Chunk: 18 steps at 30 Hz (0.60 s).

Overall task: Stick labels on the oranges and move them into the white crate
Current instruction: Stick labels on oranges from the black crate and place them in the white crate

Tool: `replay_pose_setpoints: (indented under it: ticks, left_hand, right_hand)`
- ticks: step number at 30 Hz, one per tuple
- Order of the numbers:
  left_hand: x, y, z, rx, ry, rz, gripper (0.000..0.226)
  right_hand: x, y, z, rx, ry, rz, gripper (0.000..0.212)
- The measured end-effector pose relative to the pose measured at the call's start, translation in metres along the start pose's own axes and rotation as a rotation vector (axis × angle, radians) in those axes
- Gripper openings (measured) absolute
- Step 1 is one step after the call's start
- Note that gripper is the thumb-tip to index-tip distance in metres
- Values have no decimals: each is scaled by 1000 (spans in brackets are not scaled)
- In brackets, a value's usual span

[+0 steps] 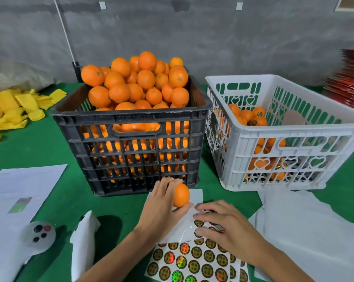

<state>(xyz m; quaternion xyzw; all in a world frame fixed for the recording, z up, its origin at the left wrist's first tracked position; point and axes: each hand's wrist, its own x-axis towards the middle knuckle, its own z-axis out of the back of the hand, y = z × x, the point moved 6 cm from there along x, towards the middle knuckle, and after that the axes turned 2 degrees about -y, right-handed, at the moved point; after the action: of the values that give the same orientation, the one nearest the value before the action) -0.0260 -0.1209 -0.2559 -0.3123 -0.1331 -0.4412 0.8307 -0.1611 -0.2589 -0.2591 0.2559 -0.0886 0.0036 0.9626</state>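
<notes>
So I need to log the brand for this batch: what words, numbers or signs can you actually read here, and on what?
Round labels on the sticker sheet: printed characters, too blurred to read.
Labels on the oranges in the white crate: too small to read.
Printed paper on the left: text too faint to read.
Red stack at the far right: blurred, no legible text.
Nothing can be quoted.

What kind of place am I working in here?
Probably a fruit packing room: a black crate heaped with oranges, a white crate part filled, sticker sheets on a green table, bare concrete wall behind.
</notes>
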Motion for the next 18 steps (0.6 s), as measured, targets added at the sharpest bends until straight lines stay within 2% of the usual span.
replay_pose_setpoints:
  ticks: [4,7,11,14,16,18]
  left_hand:
    - [1,-1,1,10,7,13,68]
    - [1,-1,1,11,14,25,68]
    - [1,0,0,-4,37,44,69]
    - [1,1,0,-24,50,52,69]
    - [2,1,0,-29,54,47,69]
    - [3,0,0,-29,51,45,68]
  right_hand:
    - [2,9,1,-8,-95,68,35]
    - [2,8,4,113,-128,44,27]
    - [6,1,4,336,-133,-95,16]
    - [8,-7,9,461,-262,-286,13]
    - [14,-10,18,393,-382,-380,14]
    - [28,-3,32,280,-473,-385,12]
